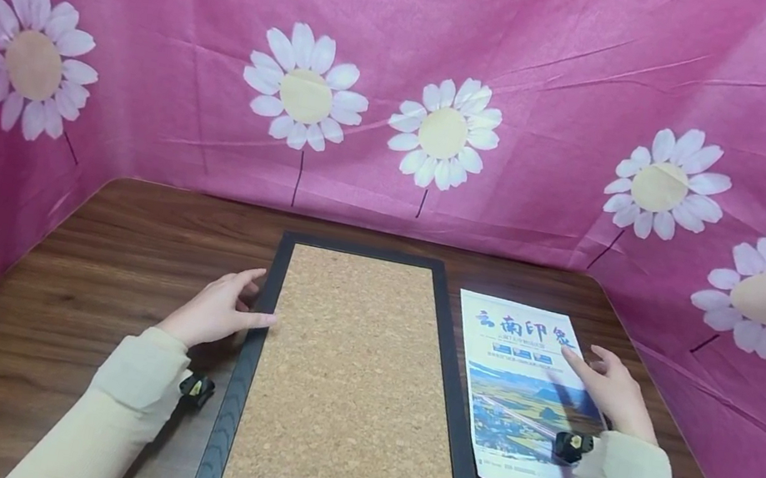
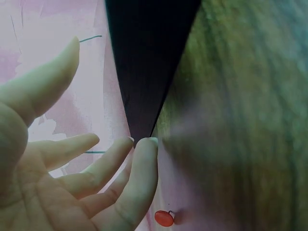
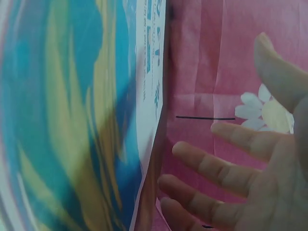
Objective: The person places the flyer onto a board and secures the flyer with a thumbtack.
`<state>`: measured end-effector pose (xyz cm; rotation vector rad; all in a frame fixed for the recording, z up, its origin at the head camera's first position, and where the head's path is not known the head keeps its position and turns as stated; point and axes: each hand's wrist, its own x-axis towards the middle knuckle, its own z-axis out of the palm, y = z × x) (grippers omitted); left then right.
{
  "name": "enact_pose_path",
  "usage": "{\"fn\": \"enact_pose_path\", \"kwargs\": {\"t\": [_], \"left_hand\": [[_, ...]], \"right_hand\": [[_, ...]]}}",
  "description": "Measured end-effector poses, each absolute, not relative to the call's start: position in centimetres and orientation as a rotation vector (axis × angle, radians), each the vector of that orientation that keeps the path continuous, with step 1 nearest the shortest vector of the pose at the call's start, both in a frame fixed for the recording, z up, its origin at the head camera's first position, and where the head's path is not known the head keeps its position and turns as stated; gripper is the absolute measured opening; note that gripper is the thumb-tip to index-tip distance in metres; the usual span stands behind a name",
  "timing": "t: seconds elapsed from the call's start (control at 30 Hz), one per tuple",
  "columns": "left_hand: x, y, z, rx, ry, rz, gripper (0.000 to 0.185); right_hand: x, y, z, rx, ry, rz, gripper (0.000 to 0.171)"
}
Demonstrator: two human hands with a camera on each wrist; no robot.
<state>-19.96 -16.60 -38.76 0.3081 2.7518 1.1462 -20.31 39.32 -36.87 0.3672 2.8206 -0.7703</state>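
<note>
A cork board (image 1: 352,378) in a black frame (image 1: 459,387) lies flat on the table, cork side up. My left hand (image 1: 212,308) is at its left edge, thumb over the frame and fingers spread, not curled round it. In the left wrist view, the fingers (image 2: 147,178) are beside the dark frame side (image 2: 149,53); contact is hard to tell. A red push pin (image 2: 164,218) sits beyond them. Right of the board lies a printed poster (image 1: 522,406) with a landscape picture. My right hand (image 1: 616,392) hovers by its right edge, fingers relaxed and holding nothing.
The brown wooden table (image 1: 79,281) is enclosed at the back and sides by a pink cloth (image 1: 407,6) with daisies. A narrow strip of table separates the board from the poster.
</note>
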Motion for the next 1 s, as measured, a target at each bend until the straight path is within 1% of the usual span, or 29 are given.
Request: {"fn": "enact_pose_path", "kwargs": {"t": [0.2, 0.47, 0.73, 0.9, 1.0], "left_hand": [[-20.1, -16.7, -39.0, 0.323, 2.75, 1.151, 0.084], [-20.1, -16.7, -39.2, 0.306, 2.682, 1.197, 0.086], [-19.8, -16.6, -39.0, 0.287, 2.596, 1.257, 0.09], [-19.6, -16.6, -38.9, 0.28, 2.578, 1.249, 0.088], [-19.7, -16.6, -38.9, 0.268, 2.564, 1.25, 0.086]], "right_hand": [[-20.1, 40.0, -36.9, 0.428, 2.802, -0.767, 0.102], [-20.1, 40.7, -37.3, 0.421, 2.765, -0.759, 0.102], [-20.1, 40.8, -37.7, 0.462, 2.746, -0.785, 0.097], [-20.1, 40.8, -37.7, 0.442, 2.727, -0.81, 0.097], [-20.1, 40.8, -37.7, 0.436, 2.71, -0.83, 0.094]]}}
